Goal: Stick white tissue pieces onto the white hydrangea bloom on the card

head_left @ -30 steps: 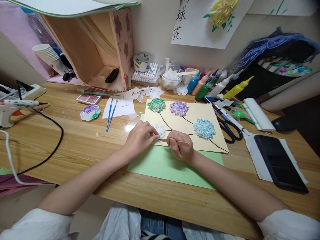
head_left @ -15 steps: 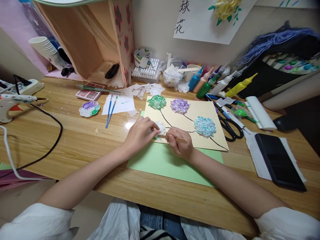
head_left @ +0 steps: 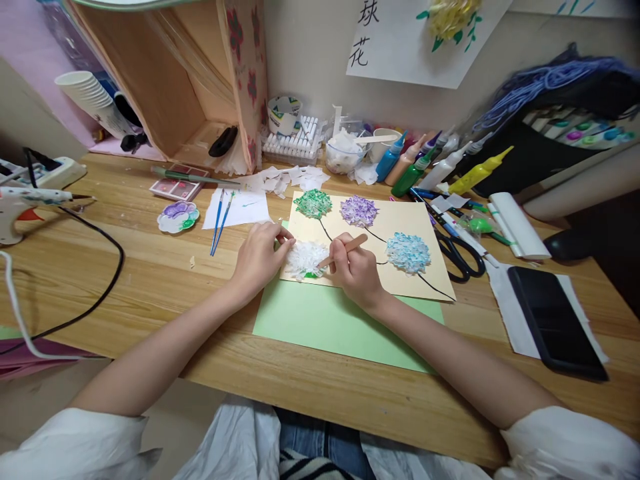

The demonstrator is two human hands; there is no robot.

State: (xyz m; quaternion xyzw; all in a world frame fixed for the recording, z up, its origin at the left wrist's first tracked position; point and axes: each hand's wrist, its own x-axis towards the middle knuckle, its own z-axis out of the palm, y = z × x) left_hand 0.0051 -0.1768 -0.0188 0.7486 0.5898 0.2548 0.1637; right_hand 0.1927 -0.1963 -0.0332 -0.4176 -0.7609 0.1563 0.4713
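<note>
A cream sheet carries a fluffy white paper flower at its lower left, with a green patch showing along the flower's lower edge. My left hand rests at the flower's left side, fingers bent and thumb a little apart, nothing visible in it. Gripped in my right hand is a flat wooden stick, its lower end at the flower's right edge. A green flower, a purple flower and a blue flower also sit on the sheet, with black stem lines. Beneath lies a green sheet.
Paintbrushes and a paint palette lie left, near a glue gun and its cord. Torn white paper and paint bottles stand behind. Scissors and a phone are right.
My left hand has pulled back leftward from the white flower, uncovering it. The stick in my right hand has tilted up, its upper end now raised toward the right.
</note>
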